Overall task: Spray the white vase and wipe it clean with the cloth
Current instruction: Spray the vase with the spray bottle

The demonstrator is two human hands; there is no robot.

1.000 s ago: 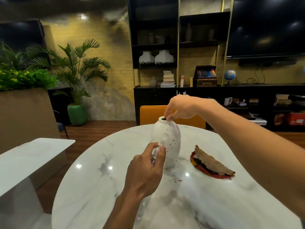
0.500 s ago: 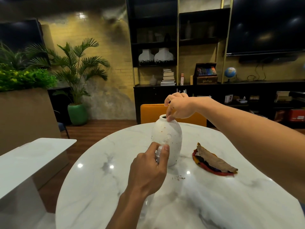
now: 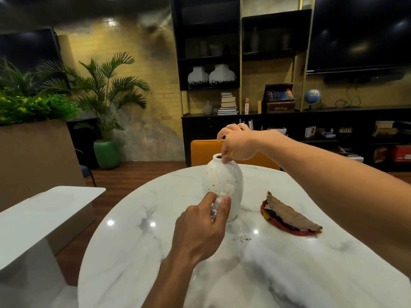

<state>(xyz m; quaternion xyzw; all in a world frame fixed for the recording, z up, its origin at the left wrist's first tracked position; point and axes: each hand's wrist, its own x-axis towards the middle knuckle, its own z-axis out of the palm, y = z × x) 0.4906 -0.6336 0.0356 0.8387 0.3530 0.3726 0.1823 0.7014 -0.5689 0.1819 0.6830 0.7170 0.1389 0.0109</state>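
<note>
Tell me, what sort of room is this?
Probably a lounge or meeting room in an office or home: a round marble table, a large dark wall screen, shelving with stacked books and a globe, plus a potted palm.

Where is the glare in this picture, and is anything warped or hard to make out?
In the head view, ceiling lights leave small bright spots on the marble table; the dim room hides the upper shelves; the wide lens bows the table edge and stretches the right hand forearm; the clear spray bottle in the left hand is hard to read against the white vase.
</note>
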